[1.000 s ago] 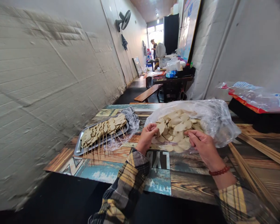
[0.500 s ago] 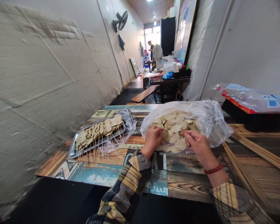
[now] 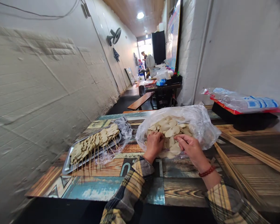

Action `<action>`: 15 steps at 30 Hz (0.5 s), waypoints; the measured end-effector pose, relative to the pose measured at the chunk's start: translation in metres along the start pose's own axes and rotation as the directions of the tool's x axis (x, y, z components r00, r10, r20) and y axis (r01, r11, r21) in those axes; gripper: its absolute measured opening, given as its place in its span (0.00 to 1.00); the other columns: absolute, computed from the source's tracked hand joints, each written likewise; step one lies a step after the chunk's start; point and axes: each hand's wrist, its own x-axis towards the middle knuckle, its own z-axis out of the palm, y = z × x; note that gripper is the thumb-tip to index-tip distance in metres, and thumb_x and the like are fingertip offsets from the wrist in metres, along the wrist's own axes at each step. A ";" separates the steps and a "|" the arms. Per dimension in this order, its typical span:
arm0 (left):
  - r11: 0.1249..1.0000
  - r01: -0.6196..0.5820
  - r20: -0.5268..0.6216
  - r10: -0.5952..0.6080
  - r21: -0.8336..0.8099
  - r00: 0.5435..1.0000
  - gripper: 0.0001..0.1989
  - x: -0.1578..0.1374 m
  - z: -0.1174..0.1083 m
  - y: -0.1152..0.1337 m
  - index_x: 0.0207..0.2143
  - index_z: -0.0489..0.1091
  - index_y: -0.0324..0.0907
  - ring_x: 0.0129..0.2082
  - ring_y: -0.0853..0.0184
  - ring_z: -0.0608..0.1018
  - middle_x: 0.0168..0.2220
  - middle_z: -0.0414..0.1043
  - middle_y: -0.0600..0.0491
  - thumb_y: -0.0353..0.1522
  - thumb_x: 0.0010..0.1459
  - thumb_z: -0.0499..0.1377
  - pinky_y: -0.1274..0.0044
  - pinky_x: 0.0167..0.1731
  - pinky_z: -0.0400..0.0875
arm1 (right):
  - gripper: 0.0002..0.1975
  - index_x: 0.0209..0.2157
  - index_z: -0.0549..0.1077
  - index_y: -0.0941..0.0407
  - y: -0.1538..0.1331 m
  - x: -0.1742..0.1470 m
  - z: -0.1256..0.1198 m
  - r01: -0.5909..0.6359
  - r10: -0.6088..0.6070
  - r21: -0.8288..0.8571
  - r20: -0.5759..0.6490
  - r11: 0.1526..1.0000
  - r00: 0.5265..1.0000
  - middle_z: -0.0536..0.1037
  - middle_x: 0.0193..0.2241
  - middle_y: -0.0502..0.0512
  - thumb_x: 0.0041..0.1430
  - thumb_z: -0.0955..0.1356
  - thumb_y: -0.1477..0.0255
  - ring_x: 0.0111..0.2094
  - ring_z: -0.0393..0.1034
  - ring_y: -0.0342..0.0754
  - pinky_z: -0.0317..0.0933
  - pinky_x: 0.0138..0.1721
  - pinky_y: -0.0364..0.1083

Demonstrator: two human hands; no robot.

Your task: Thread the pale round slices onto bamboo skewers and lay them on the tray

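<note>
A clear plastic bag (image 3: 203, 124) lies spread on the table, full of pale, flat, roundish food slices (image 3: 169, 126). My left hand (image 3: 154, 143) is closed, its fingers curled down among the slices at the bag's near left side. Opposite it, my right hand (image 3: 189, 145) pinches thumb and forefinger together just above the slices; whatever is between the fingertips is too small to make out. To the left, a metal tray (image 3: 66, 166) carries rows of similar slices threaded on thin wooden skewers (image 3: 94, 143), the stick ends pointing toward me.
Bundles of bare wooden sticks (image 3: 254, 152) lie at the right. Behind them stands a black container (image 3: 245, 119) under a printed plastic package (image 3: 247, 101). Crumpled plastic (image 3: 123, 127) sits beside the tray. Farther back are a bench (image 3: 141, 101), a cluttered table and a person (image 3: 144, 57).
The view has tilted up and shifted slightly right, so everything appears lower and farther left. My left hand has moved a little farther over the slices; both hands stay at the bag.
</note>
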 end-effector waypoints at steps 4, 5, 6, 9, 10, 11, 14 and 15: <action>0.991 0.024 -0.020 -0.027 -0.134 0.999 0.10 -0.001 0.000 -0.004 0.32 0.77 0.44 0.38 0.59 0.74 0.31 0.76 0.50 0.22 0.49 0.60 0.68 0.43 0.63 | 0.22 0.33 0.80 0.58 0.003 0.000 -0.001 0.001 -0.001 0.009 0.011 1.000 1.000 0.63 0.14 0.43 0.53 0.72 0.52 0.16 0.51 0.39 0.43 0.18 0.41; 0.986 0.031 -0.023 -0.035 -0.166 0.999 0.11 -0.002 0.000 -0.005 0.31 0.77 0.44 0.38 0.59 0.74 0.31 0.76 0.50 0.22 0.48 0.60 0.69 0.44 0.64 | 0.22 0.33 0.80 0.58 0.003 0.000 -0.001 0.005 -0.005 0.009 0.017 1.000 1.000 0.63 0.14 0.43 0.53 0.72 0.51 0.16 0.51 0.39 0.43 0.18 0.41; 0.977 0.042 -0.030 -0.049 -0.209 0.998 0.10 -0.003 -0.002 -0.006 0.29 0.77 0.44 0.38 0.59 0.74 0.31 0.75 0.51 0.22 0.47 0.60 0.69 0.44 0.64 | 0.22 0.33 0.80 0.58 0.004 0.000 -0.001 0.011 -0.011 0.006 0.027 1.000 1.000 0.63 0.14 0.43 0.54 0.71 0.51 0.16 0.51 0.39 0.43 0.18 0.41; 0.873 0.128 -0.055 -0.174 -0.471 0.983 0.05 -0.008 -0.009 -0.012 0.28 0.76 0.43 0.35 0.63 0.74 0.30 0.75 0.52 0.26 0.49 0.61 0.72 0.40 0.66 | 0.22 0.34 0.80 0.58 0.004 -0.002 -0.003 0.026 -0.024 -0.019 0.079 0.999 0.997 0.63 0.14 0.43 0.54 0.71 0.51 0.17 0.52 0.40 0.44 0.19 0.41; 0.794 0.167 -0.044 -0.237 -0.584 0.970 0.03 -0.011 -0.013 -0.014 0.29 0.76 0.42 0.33 0.64 0.74 0.30 0.74 0.53 0.28 0.51 0.62 0.73 0.37 0.66 | 0.22 0.34 0.80 0.58 0.004 -0.004 -0.004 0.020 -0.017 -0.031 0.093 0.999 0.996 0.63 0.14 0.43 0.54 0.71 0.51 0.17 0.52 0.40 0.45 0.19 0.42; 0.699 0.202 -0.021 -0.296 -0.686 0.955 0.03 -0.014 -0.017 -0.016 0.30 0.76 0.42 0.30 0.66 0.73 0.29 0.74 0.53 0.31 0.52 0.63 0.75 0.34 0.66 | 0.23 0.34 0.80 0.59 0.004 -0.007 -0.004 0.007 -0.002 -0.043 0.105 0.999 0.994 0.63 0.14 0.43 0.54 0.71 0.51 0.17 0.52 0.40 0.45 0.19 0.42; 0.436 0.243 0.054 -0.402 -0.866 0.914 0.09 -0.027 -0.030 -0.018 0.29 0.74 0.40 0.23 0.72 0.70 0.26 0.73 0.56 0.36 0.50 0.67 0.79 0.27 0.63 | 0.25 0.36 0.81 0.59 0.003 -0.024 -0.007 -0.057 0.067 -0.079 0.120 0.995 0.990 0.61 0.13 0.42 0.53 0.71 0.49 0.16 0.51 0.40 0.44 0.19 0.41; 0.377 0.244 0.071 -0.417 -0.893 0.906 0.11 -0.032 -0.033 -0.016 0.29 0.74 0.39 0.22 0.73 0.69 0.25 0.73 0.56 0.37 0.49 0.68 0.79 0.26 0.62 | 0.25 0.36 0.81 0.58 0.002 -0.032 -0.007 -0.078 0.090 -0.092 0.126 0.993 0.988 0.61 0.13 0.42 0.52 0.71 0.49 0.16 0.50 0.40 0.43 0.18 0.41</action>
